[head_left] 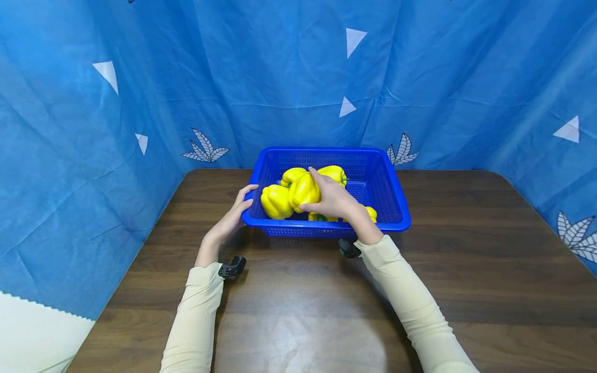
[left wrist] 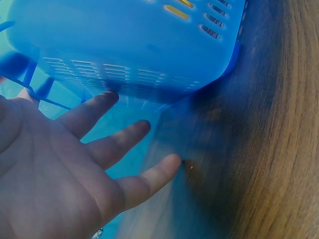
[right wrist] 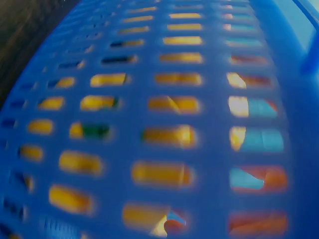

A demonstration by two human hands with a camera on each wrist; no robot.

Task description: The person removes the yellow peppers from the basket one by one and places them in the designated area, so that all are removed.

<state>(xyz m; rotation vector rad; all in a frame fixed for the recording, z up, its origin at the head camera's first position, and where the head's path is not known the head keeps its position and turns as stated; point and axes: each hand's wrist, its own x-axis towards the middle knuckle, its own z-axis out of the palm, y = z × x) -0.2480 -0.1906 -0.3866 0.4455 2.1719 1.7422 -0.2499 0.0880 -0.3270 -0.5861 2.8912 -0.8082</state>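
Note:
In the head view, a blue plastic basket (head_left: 326, 226) holds several yellow bell peppers (head_left: 276, 203). My right hand (head_left: 333, 199) reaches in over the near rim and grips one yellow bell pepper (head_left: 304, 191) between thumb and fingers, above the others. At the basket's left rim, my left hand (head_left: 233, 210) rests its thumb and index finger on the edge. The left wrist view shows the other fingers (left wrist: 127, 142) spread and fairly straight beside the basket wall (left wrist: 99, 40). The right wrist view has only the slotted wall (right wrist: 214, 114), with yellow showing through; the hand is hidden there.
The basket stands near the far edge of a dark wooden table (head_left: 289, 290). A blue cloth (head_left: 298, 77) with white triangles and leaf prints hangs behind and at both sides. Dark wrist devices (head_left: 233, 267) sit at both cuffs.

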